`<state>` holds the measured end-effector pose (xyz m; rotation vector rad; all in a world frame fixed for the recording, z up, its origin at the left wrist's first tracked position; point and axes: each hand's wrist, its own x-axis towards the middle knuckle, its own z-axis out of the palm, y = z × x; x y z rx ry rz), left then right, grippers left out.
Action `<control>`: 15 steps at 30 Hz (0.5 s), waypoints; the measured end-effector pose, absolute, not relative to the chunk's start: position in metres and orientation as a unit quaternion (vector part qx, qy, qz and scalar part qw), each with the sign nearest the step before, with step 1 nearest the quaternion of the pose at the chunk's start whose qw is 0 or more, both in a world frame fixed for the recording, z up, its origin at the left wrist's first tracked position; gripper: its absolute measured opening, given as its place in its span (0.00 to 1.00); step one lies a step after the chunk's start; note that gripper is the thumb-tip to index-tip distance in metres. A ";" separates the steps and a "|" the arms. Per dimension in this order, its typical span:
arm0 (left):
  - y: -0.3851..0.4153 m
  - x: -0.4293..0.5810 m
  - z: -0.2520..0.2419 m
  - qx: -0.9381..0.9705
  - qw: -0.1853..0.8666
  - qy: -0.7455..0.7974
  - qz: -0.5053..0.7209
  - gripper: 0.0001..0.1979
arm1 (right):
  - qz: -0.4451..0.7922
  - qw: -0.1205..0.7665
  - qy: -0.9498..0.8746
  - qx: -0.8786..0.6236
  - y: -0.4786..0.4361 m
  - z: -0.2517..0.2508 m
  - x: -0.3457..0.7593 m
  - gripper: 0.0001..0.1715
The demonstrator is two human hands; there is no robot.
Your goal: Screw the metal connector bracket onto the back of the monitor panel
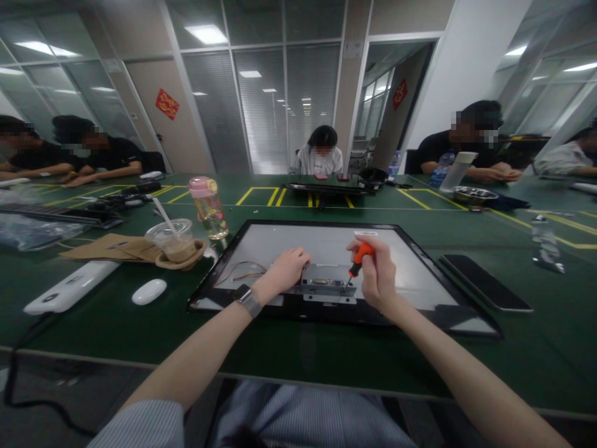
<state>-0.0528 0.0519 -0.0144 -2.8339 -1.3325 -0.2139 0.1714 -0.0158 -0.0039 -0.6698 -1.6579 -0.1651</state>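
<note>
An orange and black screwdriver [358, 259] is gripped in my right hand [379, 269], its shaft slanting down to the right part of a metal bracket [329, 291]. Video ports show on the bracket, a blue one among them. My left hand [286, 270], with a watch on the wrist, has its fingers curled at the bracket's upper left end; the fingertips are partly hidden. Both lie over the back of a flat display panel [289, 238] with a black frame, resting on the table. Thin wires [242, 269] trail on the panel left of my left hand.
Left of the panel stand a pink-lidded bottle [208, 208], a plastic cup [171, 239] in a holder, a white mouse [149, 291] and a white device [72, 286] with a black cable. A phone [485, 282] lies at right. Several people sit around the green table [308, 354].
</note>
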 end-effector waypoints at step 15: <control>0.051 -0.053 -0.014 -0.904 0.006 -0.423 -0.065 0.16 | -0.104 0.601 -0.732 -0.303 -0.013 -0.001 0.173 0.25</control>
